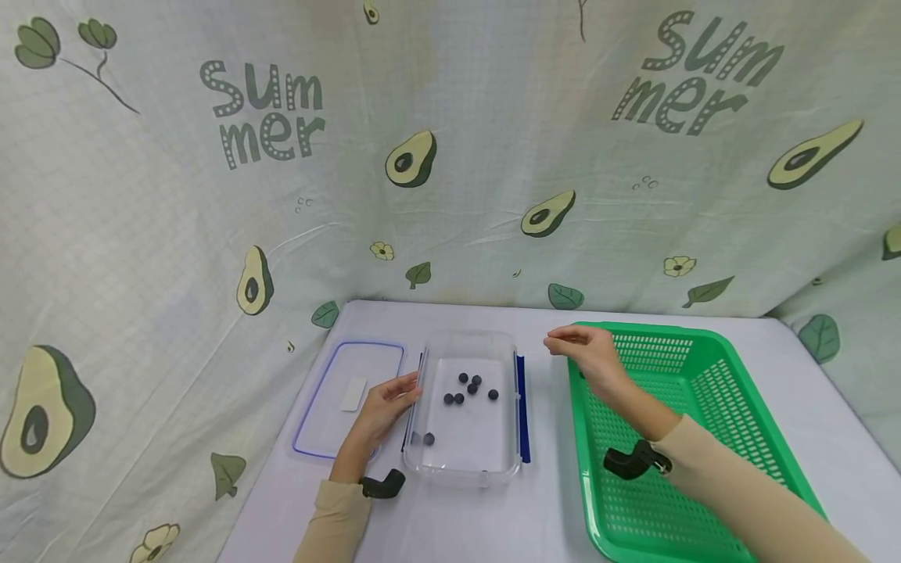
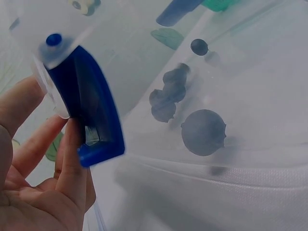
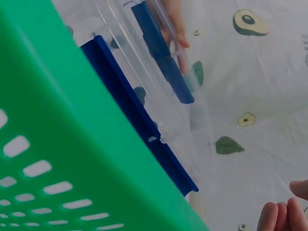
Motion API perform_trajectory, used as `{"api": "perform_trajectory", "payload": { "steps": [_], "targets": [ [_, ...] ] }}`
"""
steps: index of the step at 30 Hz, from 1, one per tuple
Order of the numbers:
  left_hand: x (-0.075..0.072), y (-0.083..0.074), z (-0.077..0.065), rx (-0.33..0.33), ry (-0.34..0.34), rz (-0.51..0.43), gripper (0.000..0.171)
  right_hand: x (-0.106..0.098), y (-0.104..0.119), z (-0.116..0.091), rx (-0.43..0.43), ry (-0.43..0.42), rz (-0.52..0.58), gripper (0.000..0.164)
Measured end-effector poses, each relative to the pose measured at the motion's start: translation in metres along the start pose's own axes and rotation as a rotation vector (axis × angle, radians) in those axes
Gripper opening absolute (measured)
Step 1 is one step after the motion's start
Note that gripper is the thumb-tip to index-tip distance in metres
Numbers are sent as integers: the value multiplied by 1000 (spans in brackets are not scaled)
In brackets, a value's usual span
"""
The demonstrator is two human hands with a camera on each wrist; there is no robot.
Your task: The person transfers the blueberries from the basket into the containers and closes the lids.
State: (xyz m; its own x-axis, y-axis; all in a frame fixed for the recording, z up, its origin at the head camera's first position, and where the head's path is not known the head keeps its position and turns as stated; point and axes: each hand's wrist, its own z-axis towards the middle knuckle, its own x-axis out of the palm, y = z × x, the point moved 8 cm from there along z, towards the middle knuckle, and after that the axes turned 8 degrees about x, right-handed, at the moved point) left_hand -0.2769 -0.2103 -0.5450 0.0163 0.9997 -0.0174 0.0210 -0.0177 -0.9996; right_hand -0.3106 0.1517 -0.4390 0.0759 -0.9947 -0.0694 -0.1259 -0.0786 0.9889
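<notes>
A clear plastic container (image 1: pixel 464 461) with blue side latches (image 1: pixel 523 410) stands on the table, several small dark balls (image 1: pixel 472 389) lying on its floor. My left hand (image 1: pixel 383 407) holds the container's left side, thumb and fingertips at the wall beside a blue latch (image 2: pixel 103 110) in the left wrist view. Over the left rim of a green basket (image 1: pixel 587 485) hovers my right hand (image 1: pixel 587 356), its fingers loosely bent and pointing toward the container. Nothing shows between that hand's thumb and fingers (image 3: pixel 281 216) in the right wrist view.
Left of the container lies a clear lid (image 1: pixel 327 414) with a blue edge and a white rectangle on it. The large perforated basket takes up the table's right side. A printed cloth (image 1: pixel 479 258) hangs behind the white table (image 1: pixel 549 500).
</notes>
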Motion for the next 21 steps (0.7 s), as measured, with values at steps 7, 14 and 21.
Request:
{"api": "perform_trajectory", "payload": {
  "steps": [7, 14, 21],
  "targets": [
    [0, 2, 0, -5, 8, 13, 50, -29, -13, 0, 0, -22, -16, 38],
    [1, 0, -2, -7, 9, 0, 50, -61, -38, 1, 40, -92, -76, 38],
    [1, -2, -4, -16, 5, 9, 50, -88, -69, 8, 83, -186, -212, 37]
  ]
}}
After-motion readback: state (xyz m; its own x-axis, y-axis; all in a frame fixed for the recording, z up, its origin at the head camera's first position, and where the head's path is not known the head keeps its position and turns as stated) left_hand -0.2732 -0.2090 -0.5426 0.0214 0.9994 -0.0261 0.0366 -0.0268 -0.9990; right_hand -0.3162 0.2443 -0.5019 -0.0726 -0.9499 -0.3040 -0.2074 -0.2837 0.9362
